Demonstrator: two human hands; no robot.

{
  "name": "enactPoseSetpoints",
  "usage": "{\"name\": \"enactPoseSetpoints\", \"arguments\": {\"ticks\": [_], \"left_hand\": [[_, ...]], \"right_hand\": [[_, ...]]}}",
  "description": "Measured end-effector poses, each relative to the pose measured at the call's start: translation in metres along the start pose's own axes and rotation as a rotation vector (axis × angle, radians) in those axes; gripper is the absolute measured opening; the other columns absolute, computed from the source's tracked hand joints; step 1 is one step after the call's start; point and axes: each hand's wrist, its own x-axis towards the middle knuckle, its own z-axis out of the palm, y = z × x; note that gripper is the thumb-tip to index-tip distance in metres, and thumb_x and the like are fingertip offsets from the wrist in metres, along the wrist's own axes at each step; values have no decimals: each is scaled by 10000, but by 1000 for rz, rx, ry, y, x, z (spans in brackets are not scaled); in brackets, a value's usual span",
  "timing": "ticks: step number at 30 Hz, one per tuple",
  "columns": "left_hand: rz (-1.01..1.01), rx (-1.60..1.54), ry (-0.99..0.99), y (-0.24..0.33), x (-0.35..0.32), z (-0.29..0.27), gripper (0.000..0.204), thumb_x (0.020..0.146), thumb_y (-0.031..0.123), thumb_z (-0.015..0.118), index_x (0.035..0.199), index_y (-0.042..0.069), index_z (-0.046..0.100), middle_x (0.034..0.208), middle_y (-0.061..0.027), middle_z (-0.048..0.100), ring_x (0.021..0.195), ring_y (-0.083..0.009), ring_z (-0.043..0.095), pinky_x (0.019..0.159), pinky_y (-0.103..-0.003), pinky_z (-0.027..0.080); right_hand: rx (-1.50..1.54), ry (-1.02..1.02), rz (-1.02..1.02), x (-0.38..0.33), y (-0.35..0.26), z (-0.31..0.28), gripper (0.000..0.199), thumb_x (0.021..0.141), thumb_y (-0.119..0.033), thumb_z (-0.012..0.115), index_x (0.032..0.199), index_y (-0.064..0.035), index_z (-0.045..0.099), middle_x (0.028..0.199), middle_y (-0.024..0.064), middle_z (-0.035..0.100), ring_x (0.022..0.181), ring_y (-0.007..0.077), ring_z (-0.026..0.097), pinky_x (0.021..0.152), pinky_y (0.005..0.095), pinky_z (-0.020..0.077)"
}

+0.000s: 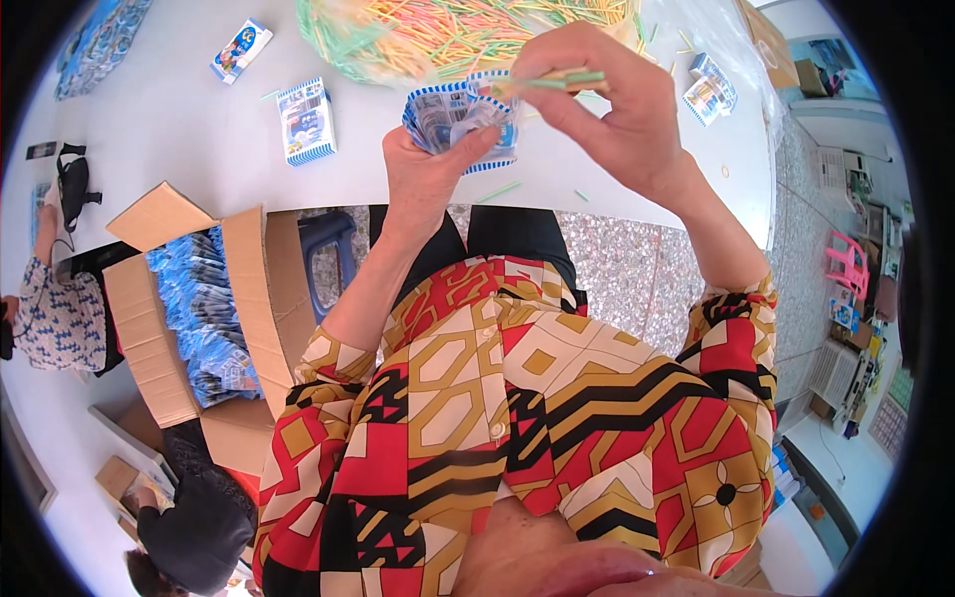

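The left hand [430,164] is closed around an open blue-and-white packet [460,117], gripping it from below with the mouth turned toward the right hand. The right hand [607,99] is pinched on a small bundle of sticks [557,82], green and pale in colour, whose tips lie at the packet mouth; whether they are inside the packet cannot be determined. Both hands are raised above the near edge of the white table [199,149], close together, with the packet between them. Directly beyond the packet, a large heap of coloured sticks [448,30] lies on the table in a clear bag. A few loose sticks lie scattered on the table just below and to the right of the packet. To the left of the packet a flat box [305,121] of the same blue-and-white pattern rests on the table; a second box [241,50] lies further left. To the right of the packet, beyond the right hand, another packet [711,88] lies on the table. Below and to the left of the packet, off the table, an open carton [159,338] holds rows of blue packets.
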Motion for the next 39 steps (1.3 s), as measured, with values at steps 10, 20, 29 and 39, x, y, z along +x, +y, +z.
{"name": "enactPoseSetpoints", "arguments": {"ticks": [10, 20, 29, 39], "left_hand": [[17, 127, -44, -3, -1, -4, 154, 767, 15, 691, 920, 0, 672, 838, -43, 676, 734, -81, 618, 681, -226, 511], [23, 130, -68, -6, 1, 0, 182, 762, 43, 711, 933, 0, 667, 854, -39, 673, 733, -73, 611, 672, -218, 505], [-47, 50, -55, -9, 12, -2, 205, 751, 31, 714, 943, -10, 653, 864, -50, 668, 756, -90, 616, 690, -232, 509], [-31, 72, -90, -10, 15, -2, 206, 750, 29, 712, 945, -8, 656, 869, -46, 668, 751, -90, 617, 702, -237, 512]], "right_hand": [[46, -238, 166, 6, -5, -8, 130, 820, -31, 628, 948, -39, 602, 882, 51, 623, 799, 116, 601, 681, 244, 490], [251, -191, 1, 23, 18, -6, 167, 889, -127, 568, 987, 6, 587, 784, 62, 600, 667, 103, 538, 602, 240, 439], [86, -168, 361, 22, 4, -4, 209, 913, -93, 484, 1073, 2, 580, 863, 126, 608, 766, 206, 572, 699, 302, 461], [265, -321, 204, 21, 17, -3, 349, 945, -187, 431, 1247, -14, 464, 1186, 180, 490, 1102, 278, 472, 976, 356, 345]]}}
